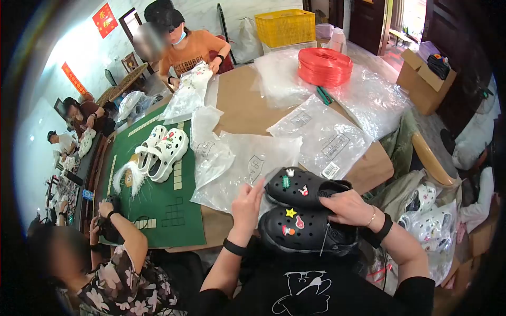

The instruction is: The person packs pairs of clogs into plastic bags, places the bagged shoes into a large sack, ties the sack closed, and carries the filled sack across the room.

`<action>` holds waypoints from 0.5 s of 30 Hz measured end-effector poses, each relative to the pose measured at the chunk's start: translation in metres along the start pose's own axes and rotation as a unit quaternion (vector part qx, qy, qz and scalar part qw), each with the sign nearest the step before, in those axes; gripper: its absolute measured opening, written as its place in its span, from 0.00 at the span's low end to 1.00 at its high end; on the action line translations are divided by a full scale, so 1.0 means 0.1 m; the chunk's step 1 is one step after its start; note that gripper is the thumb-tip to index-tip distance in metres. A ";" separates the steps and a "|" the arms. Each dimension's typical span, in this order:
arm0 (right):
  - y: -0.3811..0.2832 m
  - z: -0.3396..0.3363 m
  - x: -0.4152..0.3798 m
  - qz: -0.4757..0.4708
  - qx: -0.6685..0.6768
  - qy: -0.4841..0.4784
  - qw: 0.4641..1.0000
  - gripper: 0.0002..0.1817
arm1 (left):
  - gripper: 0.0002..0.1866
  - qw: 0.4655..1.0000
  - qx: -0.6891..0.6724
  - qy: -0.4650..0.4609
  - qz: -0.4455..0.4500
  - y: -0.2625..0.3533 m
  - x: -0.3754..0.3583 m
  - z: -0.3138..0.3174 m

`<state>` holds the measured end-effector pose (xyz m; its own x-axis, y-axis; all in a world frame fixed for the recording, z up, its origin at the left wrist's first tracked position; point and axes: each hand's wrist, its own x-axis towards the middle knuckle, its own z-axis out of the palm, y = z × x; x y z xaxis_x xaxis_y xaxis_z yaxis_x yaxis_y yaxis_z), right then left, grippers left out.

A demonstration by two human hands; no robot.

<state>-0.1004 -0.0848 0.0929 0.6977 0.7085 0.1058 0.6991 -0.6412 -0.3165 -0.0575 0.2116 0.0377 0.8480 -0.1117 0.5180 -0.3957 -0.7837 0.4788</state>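
My right hand (350, 210) grips a pair of black clogs at the heel end, thumb on top. The upper clog (295, 190) and the lower clog (287, 229) lie side by side with toes to the left, both decorated with small colourful charms. A thin tag string hangs at the lower one's heel. Beside the toes, my left hand (247, 208) has its fingers pressed together by the edge of a clear plastic bag (247, 152); whether it pinches the bag is hard to make out. Another printed plastic bag (327, 139) lies just beyond the clogs.
White clogs (168, 155) with charms sit on the green mat (158, 231). Across the table, a person (192, 52) handles a bagged white clog. Red plastic twine (324, 66) and green-handled snips (324, 96) lie at the back. Bagged white clogs (432, 226) stand at my right.
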 end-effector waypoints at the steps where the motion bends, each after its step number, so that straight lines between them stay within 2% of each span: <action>1: 0.01 0.00 0.02 0.020 -0.010 0.012 1.000 0.24 | 0.17 1.000 0.005 -0.014 0.025 0.01 -0.01 -0.03; 2: 0.02 0.00 0.03 0.041 -0.020 0.024 0.999 0.24 | 0.17 0.998 0.008 -0.028 0.050 0.02 -0.03 -0.05; 7: 0.01 0.04 0.03 0.081 -0.025 0.057 0.995 0.23 | 0.17 0.996 -0.066 -0.055 0.026 0.08 -0.06 -0.16; 11: -0.06 0.17 0.08 0.111 -0.024 0.060 0.992 0.21 | 0.16 0.996 -0.053 -0.054 0.037 0.17 -0.10 -0.11; 13: -0.14 0.27 0.12 0.119 -0.026 0.073 0.990 0.19 | 0.17 0.993 0.006 -0.038 0.108 0.26 -0.06 -0.10; 15: -0.26 0.32 0.19 0.085 -0.070 0.099 0.989 0.16 | 0.18 0.990 0.032 -0.052 0.127 0.38 -0.02 -0.10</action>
<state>-0.1105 -0.0451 0.0726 0.8139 0.5245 0.2498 0.5747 -0.7899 -0.2141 -0.0777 0.1880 0.0621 0.7572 -0.3693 0.5388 -0.5800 -0.7595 0.2945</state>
